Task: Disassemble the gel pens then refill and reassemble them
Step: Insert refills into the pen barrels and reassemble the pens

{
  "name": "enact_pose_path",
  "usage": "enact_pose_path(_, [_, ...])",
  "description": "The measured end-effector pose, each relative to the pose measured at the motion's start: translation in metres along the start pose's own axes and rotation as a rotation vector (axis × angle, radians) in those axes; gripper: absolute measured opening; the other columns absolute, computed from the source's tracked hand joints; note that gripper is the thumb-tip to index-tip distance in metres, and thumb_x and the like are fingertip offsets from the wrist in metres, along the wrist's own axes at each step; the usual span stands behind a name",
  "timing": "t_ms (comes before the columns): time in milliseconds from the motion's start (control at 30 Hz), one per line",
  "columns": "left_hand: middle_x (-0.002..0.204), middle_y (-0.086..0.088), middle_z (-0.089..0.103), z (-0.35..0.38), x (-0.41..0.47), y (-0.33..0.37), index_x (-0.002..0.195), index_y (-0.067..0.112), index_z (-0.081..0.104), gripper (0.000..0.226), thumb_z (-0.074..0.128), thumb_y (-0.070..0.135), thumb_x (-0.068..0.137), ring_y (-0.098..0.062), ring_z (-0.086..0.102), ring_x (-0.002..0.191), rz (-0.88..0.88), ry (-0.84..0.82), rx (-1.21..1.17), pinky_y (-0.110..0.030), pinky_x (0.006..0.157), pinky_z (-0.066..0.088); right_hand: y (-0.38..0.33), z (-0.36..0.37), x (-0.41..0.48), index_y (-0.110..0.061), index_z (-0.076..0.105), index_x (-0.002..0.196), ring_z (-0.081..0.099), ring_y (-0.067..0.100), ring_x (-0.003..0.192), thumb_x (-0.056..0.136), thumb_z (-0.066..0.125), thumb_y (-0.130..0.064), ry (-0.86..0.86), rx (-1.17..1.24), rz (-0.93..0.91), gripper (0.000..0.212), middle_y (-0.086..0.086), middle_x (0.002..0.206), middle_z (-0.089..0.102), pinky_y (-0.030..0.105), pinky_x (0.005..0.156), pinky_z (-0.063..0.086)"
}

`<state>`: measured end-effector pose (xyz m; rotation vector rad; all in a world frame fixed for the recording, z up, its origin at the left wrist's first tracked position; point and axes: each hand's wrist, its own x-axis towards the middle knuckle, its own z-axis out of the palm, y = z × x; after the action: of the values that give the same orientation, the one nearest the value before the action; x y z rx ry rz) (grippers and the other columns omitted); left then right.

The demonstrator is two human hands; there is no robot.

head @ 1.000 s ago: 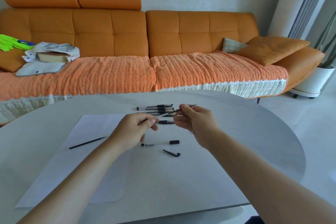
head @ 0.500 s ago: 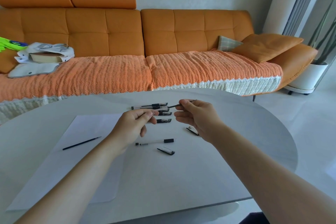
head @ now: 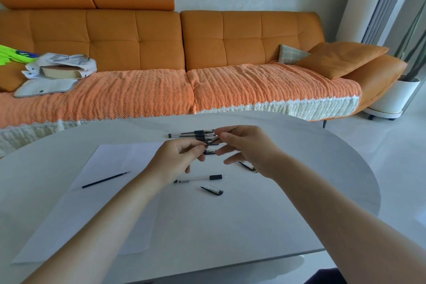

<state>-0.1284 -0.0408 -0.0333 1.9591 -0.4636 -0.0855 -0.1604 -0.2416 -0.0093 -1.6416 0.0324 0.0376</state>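
My left hand (head: 177,159) is closed on a pen barrel (head: 209,151); only its black grip end pokes out past the fingertips. My right hand (head: 250,148) pinches a thin dark refill (head: 230,132) between thumb and forefinger. The refill slants down toward my left fingertips, its upper end sticking out behind the right hand. Both hands hover just in front of a small pile of gel pens (head: 193,133). On the table lie an uncapped pen (head: 200,177), a loose cap (head: 212,190) and another cap (head: 246,165) under my right wrist.
A spare black refill (head: 106,179) lies on a white paper sheet (head: 92,214) at the left of the round white table (head: 322,180). Behind the table stands an orange sofa (head: 230,39) with a bag (head: 60,69) on it. A potted plant (head: 396,97) stands far right.
My hands have drawn slightly closer together, and the right hand's lower fingers have spread. A cap under my right wrist has come into view.
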Motion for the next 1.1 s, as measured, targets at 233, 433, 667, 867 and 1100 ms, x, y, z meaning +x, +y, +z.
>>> enact_pose_path(233, [0.06,0.018,0.056,0.024,0.012,-0.002,0.092,0.031,0.071,0.018,0.056,0.039,0.094,0.001,0.049,0.055,-0.028,0.131,0.059,-0.027,0.064,0.039,0.001,-0.041,0.004,-0.018,0.07,0.116,0.064,0.01,0.059,0.084,0.074,-0.006,0.115,-0.473,0.004,0.035,0.0,0.095,0.075,0.02,0.048,0.047])
enact_pose_path(433, [0.065,0.02,0.058,0.044,0.024,0.002,0.09,0.034,0.07,0.02,0.052,0.042,0.094,-0.005,0.055,0.071,-0.028,0.154,0.124,-0.027,0.066,0.039,0.027,-0.087,0.003,-0.035,0.073,0.081,0.067,0.014,0.077,0.077,0.079,-0.016,0.075,-0.976,0.149,0.021,-0.008,0.08,0.07,0.021,0.064,0.05])
enact_pose_path(667, [0.062,0.005,0.056,0.065,0.034,0.017,0.081,0.029,0.064,0.034,0.049,0.057,0.093,-0.013,0.058,0.064,0.062,0.15,0.485,-0.028,0.056,0.039,0.038,-0.087,-0.001,-0.033,0.075,0.079,0.067,0.011,0.079,0.07,0.085,-0.03,0.031,-0.937,0.151,0.015,-0.014,0.079,0.067,0.025,0.071,0.056])
enact_pose_path(867, [0.071,0.005,0.063,0.072,0.039,0.015,0.09,0.034,0.064,0.028,0.044,0.053,0.096,-0.011,0.059,0.07,0.034,0.071,0.534,-0.029,0.062,0.044,0.039,-0.085,0.0,-0.032,0.074,0.074,0.063,0.006,0.069,0.071,0.085,-0.028,0.001,-0.946,0.148,0.011,-0.014,0.074,0.068,0.019,0.059,0.05])
enact_pose_path(1100, [0.078,0.01,0.064,0.055,0.035,0.011,0.092,0.038,0.058,0.019,0.044,0.048,0.098,-0.009,0.058,0.074,0.068,0.016,0.557,-0.028,0.062,0.043,0.029,-0.082,0.004,-0.023,0.072,0.08,0.059,0.008,0.049,0.084,0.071,-0.02,0.126,-0.764,0.052,0.006,-0.006,0.066,0.069,0.019,0.05,0.046])
